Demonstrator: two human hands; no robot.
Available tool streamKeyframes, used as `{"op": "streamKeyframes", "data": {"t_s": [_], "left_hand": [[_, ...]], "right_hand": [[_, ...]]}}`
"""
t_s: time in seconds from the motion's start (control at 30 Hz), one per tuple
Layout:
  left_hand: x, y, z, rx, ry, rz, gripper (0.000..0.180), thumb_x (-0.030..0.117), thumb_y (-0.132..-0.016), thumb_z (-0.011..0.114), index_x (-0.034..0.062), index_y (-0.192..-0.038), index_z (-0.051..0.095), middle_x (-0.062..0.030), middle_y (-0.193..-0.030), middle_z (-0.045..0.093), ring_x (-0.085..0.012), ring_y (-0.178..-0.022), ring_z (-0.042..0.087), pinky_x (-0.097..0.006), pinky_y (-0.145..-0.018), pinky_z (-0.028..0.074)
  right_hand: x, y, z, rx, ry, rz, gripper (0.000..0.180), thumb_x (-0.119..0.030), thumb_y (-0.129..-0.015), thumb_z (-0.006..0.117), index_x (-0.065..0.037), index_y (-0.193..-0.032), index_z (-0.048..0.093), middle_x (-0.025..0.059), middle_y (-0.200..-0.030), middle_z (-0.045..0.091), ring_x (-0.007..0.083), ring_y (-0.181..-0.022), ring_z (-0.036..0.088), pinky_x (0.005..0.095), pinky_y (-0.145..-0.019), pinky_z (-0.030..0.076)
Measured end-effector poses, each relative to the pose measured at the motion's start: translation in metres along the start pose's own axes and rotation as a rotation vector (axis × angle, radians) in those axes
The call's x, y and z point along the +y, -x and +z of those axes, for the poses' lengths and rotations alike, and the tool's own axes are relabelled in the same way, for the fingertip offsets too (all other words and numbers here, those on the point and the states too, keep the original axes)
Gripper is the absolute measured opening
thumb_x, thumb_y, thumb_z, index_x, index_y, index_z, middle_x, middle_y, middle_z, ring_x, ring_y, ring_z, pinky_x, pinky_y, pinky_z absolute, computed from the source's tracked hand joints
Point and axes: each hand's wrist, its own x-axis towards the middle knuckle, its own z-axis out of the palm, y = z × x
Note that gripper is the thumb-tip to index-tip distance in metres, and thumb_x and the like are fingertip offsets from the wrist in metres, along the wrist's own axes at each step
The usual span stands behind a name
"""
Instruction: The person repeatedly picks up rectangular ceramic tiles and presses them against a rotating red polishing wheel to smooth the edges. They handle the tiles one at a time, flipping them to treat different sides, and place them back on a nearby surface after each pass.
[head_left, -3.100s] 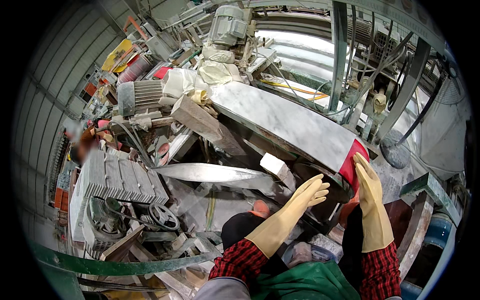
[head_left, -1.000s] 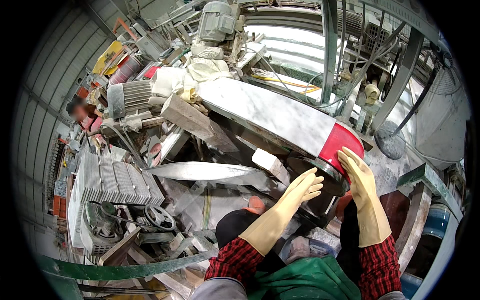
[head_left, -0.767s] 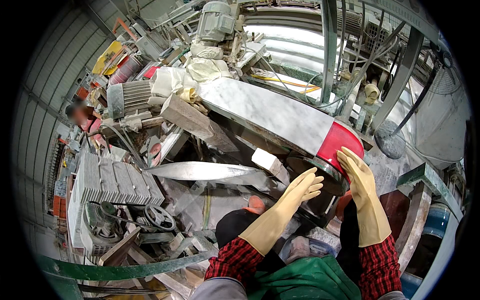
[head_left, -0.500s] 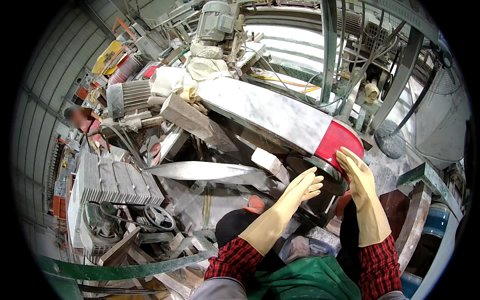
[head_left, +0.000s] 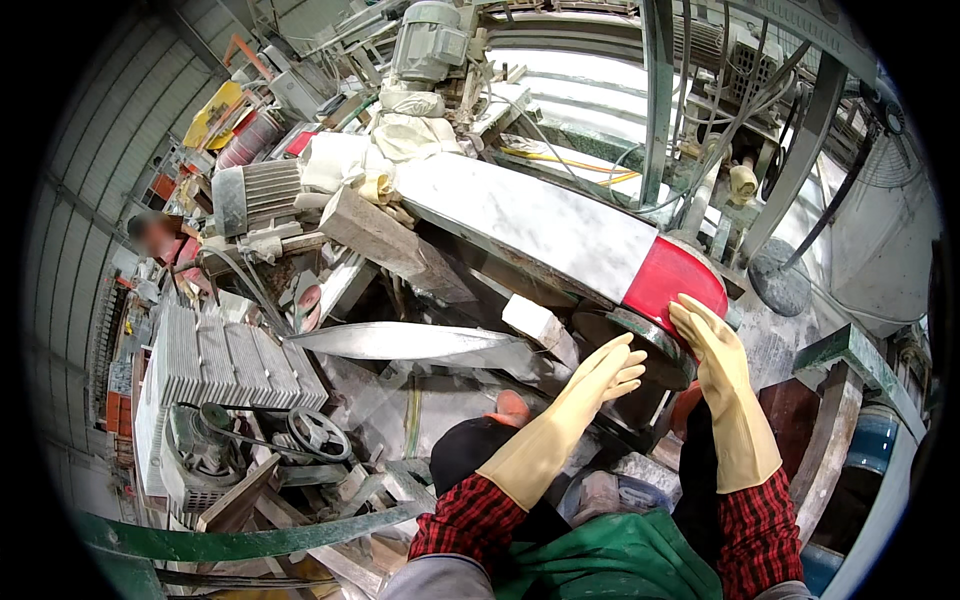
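Both my hands wear long cream rubber gloves. In front of me a long band-like surface (head_left: pixel 530 220), white with grey veining, slants from upper left to a rounded right end. A bright red section (head_left: pixel 675 283) covers that end. My right hand (head_left: pixel 706 335) is at the near edge of the red section, fingers extended and fingertips against or just over it. My left hand (head_left: pixel 600 378) hovers left of it, fingers stretched out, holding nothing. A dark round part (head_left: pixel 650 350) lies under the red end, between my hands.
A pale block (head_left: pixel 535 320) and a long silvery sheet (head_left: pixel 420 342) lie left of my left hand. Stacked ribbed panels (head_left: pixel 230 370) stand farther left. A grey motor (head_left: pixel 430 42) rises at the back. A green-edged frame (head_left: pixel 850 350) is at right. Another person (head_left: pixel 170 240) is far left.
The edge between the white and red sections has shifted slightly left. My right hand has moved slightly left with it, while my left hand has stayed almost still.
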Motion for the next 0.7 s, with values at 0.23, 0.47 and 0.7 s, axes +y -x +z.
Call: {"op": "streamKeyframes", "data": {"t_s": [0.23,0.47,0.7], "left_hand": [[0.001,0.000,0.002,0.010,-0.012,-0.010,0.063,0.039,-0.101,0.053,0.0051,-0.149,0.033,-0.0210,-0.141,0.048,-0.0298,-0.126,0.053,-0.042,-0.105,0.045],[0.006,0.003,0.008,0.009,-0.041,-0.009,0.066,0.042,-0.101,0.053,0.0043,-0.150,0.031,-0.0211,-0.143,0.047,-0.0293,-0.128,0.051,-0.041,-0.106,0.044],[-0.001,-0.001,-0.001,0.000,-0.016,-0.014,0.067,0.043,-0.100,0.054,0.0056,-0.151,0.030,-0.0192,-0.142,0.048,-0.0286,-0.127,0.052,-0.040,-0.106,0.044]], "right_hand": [[0.004,-0.002,-0.003,-0.023,-0.012,-0.005,0.042,-0.018,-0.098,0.059,0.007,-0.132,0.053,0.0224,-0.128,0.060,0.0289,-0.121,0.059,0.0361,-0.107,0.044],[0.009,-0.004,-0.009,-0.057,-0.011,-0.028,0.046,-0.022,-0.099,0.059,0.008,-0.134,0.051,0.0232,-0.128,0.060,0.0293,-0.122,0.058,0.0363,-0.107,0.043],[0.003,-0.001,-0.001,-0.031,0.031,0.002,0.047,-0.023,-0.099,0.059,0.007,-0.134,0.052,0.0230,-0.128,0.060,0.0292,-0.120,0.059,0.0363,-0.105,0.044]]}}
